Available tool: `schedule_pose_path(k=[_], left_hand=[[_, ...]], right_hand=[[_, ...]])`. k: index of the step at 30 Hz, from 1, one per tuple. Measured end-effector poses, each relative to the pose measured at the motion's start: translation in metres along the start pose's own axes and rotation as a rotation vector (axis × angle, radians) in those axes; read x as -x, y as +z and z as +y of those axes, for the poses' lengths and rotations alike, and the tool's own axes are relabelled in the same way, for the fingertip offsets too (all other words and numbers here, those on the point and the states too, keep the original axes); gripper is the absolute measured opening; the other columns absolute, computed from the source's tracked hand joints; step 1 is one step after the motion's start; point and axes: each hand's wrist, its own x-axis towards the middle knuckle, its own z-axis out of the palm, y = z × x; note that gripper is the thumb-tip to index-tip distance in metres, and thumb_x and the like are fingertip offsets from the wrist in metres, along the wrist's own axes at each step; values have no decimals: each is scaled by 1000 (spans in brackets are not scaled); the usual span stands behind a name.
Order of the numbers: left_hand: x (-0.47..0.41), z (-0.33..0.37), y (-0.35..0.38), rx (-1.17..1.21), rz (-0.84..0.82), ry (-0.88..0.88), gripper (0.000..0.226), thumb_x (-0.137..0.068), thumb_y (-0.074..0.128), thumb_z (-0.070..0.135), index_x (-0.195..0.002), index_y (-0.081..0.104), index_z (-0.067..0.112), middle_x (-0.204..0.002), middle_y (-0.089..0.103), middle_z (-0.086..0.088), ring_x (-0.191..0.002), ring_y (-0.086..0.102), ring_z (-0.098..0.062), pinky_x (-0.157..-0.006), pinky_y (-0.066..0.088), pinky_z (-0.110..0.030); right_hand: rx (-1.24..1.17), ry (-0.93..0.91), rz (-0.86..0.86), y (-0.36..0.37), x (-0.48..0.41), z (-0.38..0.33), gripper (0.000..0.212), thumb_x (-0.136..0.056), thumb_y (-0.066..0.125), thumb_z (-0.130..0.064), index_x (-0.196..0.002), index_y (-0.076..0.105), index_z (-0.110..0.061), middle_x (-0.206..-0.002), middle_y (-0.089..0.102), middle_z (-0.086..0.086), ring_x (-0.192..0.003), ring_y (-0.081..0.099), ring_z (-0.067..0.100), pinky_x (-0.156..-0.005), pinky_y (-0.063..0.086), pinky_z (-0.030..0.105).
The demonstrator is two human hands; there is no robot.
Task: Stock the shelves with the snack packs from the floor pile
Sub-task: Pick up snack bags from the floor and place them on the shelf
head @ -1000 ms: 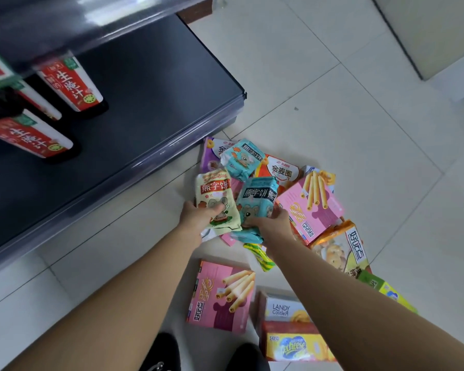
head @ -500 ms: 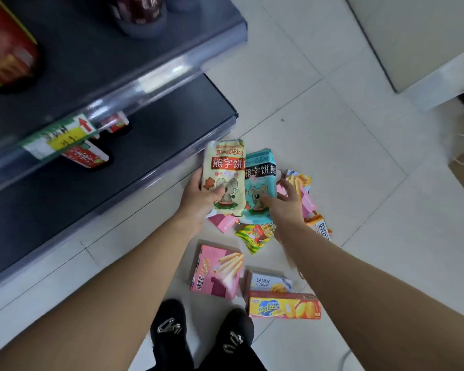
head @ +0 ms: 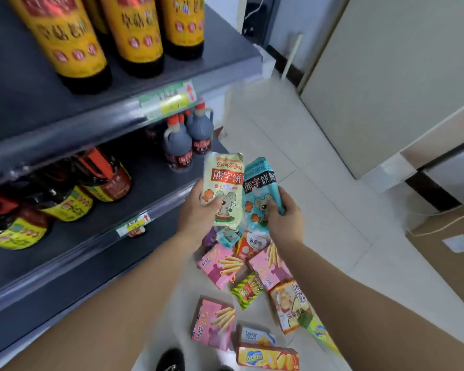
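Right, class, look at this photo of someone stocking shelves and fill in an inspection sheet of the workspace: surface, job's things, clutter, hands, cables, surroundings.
Surface: pale tiled floor; dark grey metal shelves stand beside it.
Job's things: cream cartoon-print snack pack and teal cartoon-print snack pack, both lifted; loose pile of pink, orange and yellow snack boxes on the floor.
Clutter: nothing seen beyond the pile.
Hands: left hand grips the cream pack; right hand grips the teal pack.
Cables: thin white lead by the far wall, apart from the work.
Surroundings: yellow-labelled dark bottles above, red-capped dark jugs below, on the shelves; brown cardboard carton at right.
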Motion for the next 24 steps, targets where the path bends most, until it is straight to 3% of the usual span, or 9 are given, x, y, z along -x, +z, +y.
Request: schedule_pose_path(k=[2, 6, 10, 13, 17, 20, 22, 24], left_hand=[[16, 30, -7, -18, 55, 27, 37, -92, 60, 11, -126, 53, 26, -108, 66, 5, -80, 62, -2, -63, 48, -21], [49, 80, -21, -30, 149, 78, 36, -91, 59, 11, -121, 56, 31, -105, 67, 7, -93, 64, -15, -80, 53, -33], [85, 117, -35, 23, 213, 100, 46, -92, 60, 13, -131, 51, 36, -110, 67, 7, -100, 64, -15, -90, 53, -38], [114, 139, -49, 8, 290, 117, 47, -90, 61, 16, -128, 52, 43, -110, 67, 8, -105, 62, -18, -92, 52, -40], [156, 173, -71, 61, 370, 173, 40, -93, 58, 12, -127, 54, 33, -113, 66, 7, -102, 62, -16, -91, 52, -40], [185, 197, -95, 115, 431, 246, 42, -94, 57, 12, -127, 52, 37, -110, 65, 10, -101, 62, -12, -88, 54, -38], [205, 210, -114, 148, 468, 290, 39, -94, 57, 10, -116, 54, 42, -106, 67, 13, -100, 63, -11, -86, 55, -37], [228, 222, -137, 168, 512, 339, 36, -95, 56, 8, -106, 54, 42, -97, 65, 18, -94, 63, -6, -78, 55, -30]], right_hand=[[28, -63, -4, -12, 9, -29, 38, -98, 48, -28, -135, 49, -37, -119, 65, -3, -93, 68, 16, -76, 59, 43], [2, -130, -9, -38, 28, -81, 39, -100, 46, -23, -138, 49, -31, -111, 66, -6, -89, 68, 14, -72, 59, 36], [11, -234, -35, -65, 47, -120, 37, -100, 47, -22, -136, 53, -29, -104, 67, -4, -77, 64, 10, -70, 57, 33], [-22, -269, -84, -77, 62, -151, 35, -100, 47, -24, -134, 54, -29, -103, 67, -5, -80, 66, 11, -75, 58, 36], [-151, -303, -200, -80, 88, -195, 23, -99, 49, -22, -116, 61, -33, -95, 69, -9, -84, 70, 13, -79, 59, 43], [-212, -389, -280, -78, 115, -228, 15, -99, 50, -20, -107, 58, -30, -93, 67, -7, -78, 67, 7, -69, 57, 28], [-237, -443, -324, -72, 134, -247, 15, -98, 52, -20, -108, 62, -24, -98, 68, -4, -83, 68, 10, -65, 56, 21], [-279, -471, -378, -62, 157, -264, 15, -97, 54, -20, -108, 64, -24, -98, 69, -6, -90, 69, 16, -73, 59, 31]])
